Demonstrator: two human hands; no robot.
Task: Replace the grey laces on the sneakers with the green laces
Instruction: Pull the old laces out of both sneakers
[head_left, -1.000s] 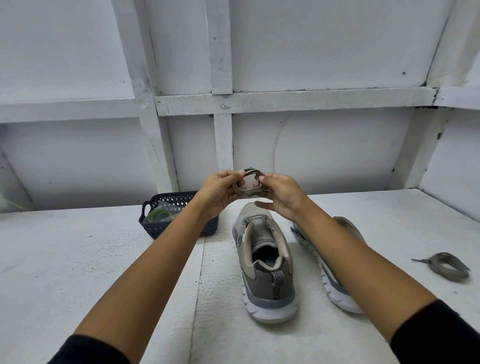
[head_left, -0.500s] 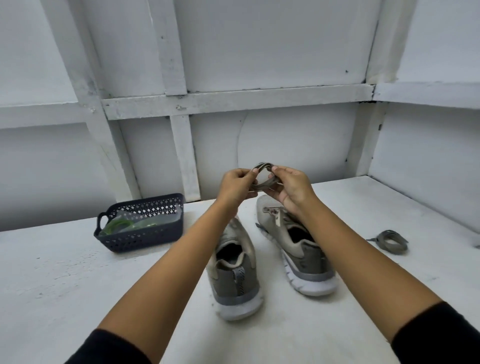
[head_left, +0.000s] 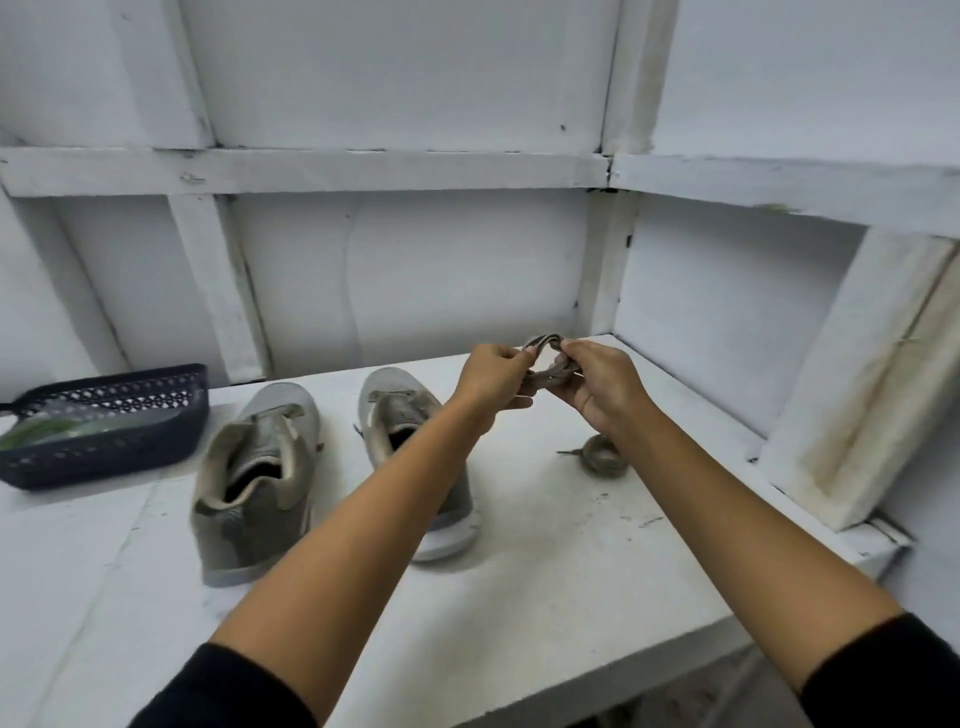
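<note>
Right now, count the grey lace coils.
2. One coil is held between left hand and right hand; the other coil lies on the table beside the right forearm.

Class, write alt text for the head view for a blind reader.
The left hand and right hand hold a coiled grey lace above a white table. Left of them stand two grey sneakers and a dark basket of green laces; a second coiled lace lies on the table.
</note>
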